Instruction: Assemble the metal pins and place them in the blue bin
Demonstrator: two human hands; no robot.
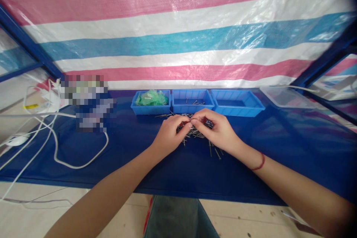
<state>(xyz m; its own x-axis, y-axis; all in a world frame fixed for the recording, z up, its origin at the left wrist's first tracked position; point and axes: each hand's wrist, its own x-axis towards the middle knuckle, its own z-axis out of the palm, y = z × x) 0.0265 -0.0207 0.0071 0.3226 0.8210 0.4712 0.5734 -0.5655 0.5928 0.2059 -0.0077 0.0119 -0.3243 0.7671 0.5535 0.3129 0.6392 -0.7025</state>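
Observation:
A loose pile of thin metal fasteners (197, 134), which look like nails or screws, lies on the blue table. Above it, my left hand (170, 131) and my right hand (219, 128) meet with their fingertips touching. Both hands are closed in a pinch. What sits between the fingertips is too small and too covered to make out. Just behind the pile, the middle blue bin (192, 108) contains a few similar metal pieces. To its left, another blue bin (150, 110) has a green plastic bag (152, 98) in it. The right blue bin (238, 112) shows its bare floor.
A clear plastic lid or tray (287, 97) lies at the back right. White cables (57, 152) loop over the table's left side, near a blurred-out patch. A striped plastic sheet (178, 41) hangs behind the table, between blue frame posts (329, 57).

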